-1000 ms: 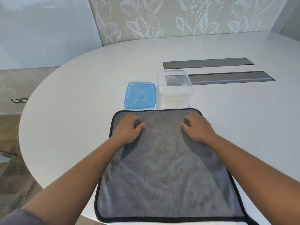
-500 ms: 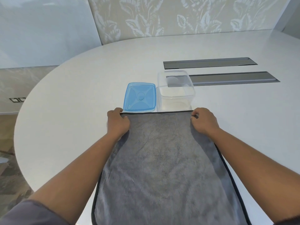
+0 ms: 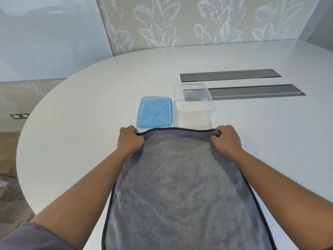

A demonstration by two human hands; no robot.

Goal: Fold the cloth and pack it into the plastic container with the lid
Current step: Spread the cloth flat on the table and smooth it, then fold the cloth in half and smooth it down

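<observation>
I see the grey cloth spread on the white counter, running from the near edge toward the far side, its black-trimmed far edge raised a little. My left hand has its fingers closed on the cloth's far left corner, and my right hand has its fingers closed on the far right corner, the hem rolled over at that grip. Just beyond the far edge stands the clear container, open and upright, with nothing in it that I can make out. The blue lid lies flat on the counter just left of the container, touching or almost touching it. Beyond and right of the container are two dark slots set into the counter.
</observation>
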